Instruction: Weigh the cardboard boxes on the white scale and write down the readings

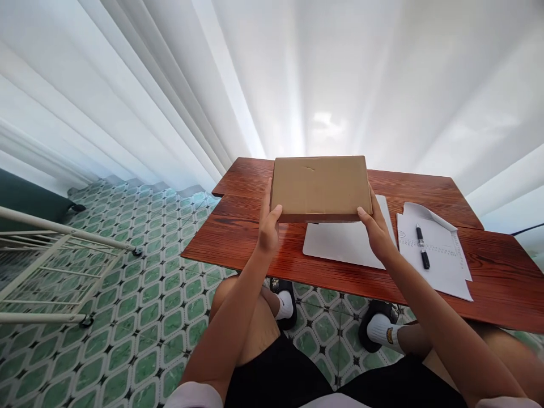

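Head view: flat cardboard box [319,188] held level above the far part of a red wooden table [238,238], clear of the top. Left hand [268,226] clamped on its left edge, thumb along the near side; right hand [376,229] gripping the right edge likewise, fingers wrapped underneath and out of sight. White sheet [340,243] directly below, a printed paper [442,260] with a black pen [422,247] just beside. Risks, judging by the grip: slipping from the narrow edge pinch, tipping if one side loosens, or landing askew and nudging the pen off the paper.
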`<state>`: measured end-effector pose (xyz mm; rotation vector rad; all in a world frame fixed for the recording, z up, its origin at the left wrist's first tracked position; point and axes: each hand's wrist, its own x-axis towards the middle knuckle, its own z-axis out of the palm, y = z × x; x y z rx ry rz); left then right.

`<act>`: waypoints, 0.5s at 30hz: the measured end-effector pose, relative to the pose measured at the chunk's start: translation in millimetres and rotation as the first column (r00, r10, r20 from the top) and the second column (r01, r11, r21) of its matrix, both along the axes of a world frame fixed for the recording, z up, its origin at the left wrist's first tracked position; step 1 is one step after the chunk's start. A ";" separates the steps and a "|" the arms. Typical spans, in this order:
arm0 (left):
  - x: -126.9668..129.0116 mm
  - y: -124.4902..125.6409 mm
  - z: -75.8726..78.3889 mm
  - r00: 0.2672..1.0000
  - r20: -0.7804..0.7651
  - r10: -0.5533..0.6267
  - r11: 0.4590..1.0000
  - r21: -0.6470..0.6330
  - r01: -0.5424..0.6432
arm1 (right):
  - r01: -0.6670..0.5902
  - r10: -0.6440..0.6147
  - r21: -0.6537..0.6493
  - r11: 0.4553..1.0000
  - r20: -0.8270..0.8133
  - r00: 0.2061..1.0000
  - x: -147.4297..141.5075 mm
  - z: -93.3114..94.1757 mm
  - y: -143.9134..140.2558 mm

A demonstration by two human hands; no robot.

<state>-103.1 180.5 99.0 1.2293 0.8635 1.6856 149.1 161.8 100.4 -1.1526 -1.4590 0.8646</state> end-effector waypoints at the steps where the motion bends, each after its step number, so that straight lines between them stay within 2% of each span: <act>1: 5.2 1.7 0.9 1.000 -0.003 -0.018 1.000 0.005 0.018 | 0.011 -0.011 0.002 1.000 0.011 1.000 7.1 1.3 -2.1; 9: 48.0 10.8 6.1 0.990 -0.033 -0.140 0.990 -0.033 0.139 | 0.101 -0.101 0.053 0.994 0.012 0.995 56.7 7.6 -12.5; 15: 70.6 10.1 -0.8 0.981 -0.091 -0.174 0.979 -0.123 0.162 | 0.172 -0.174 0.071 0.983 0.022 0.985 83.2 -3.6 -19.6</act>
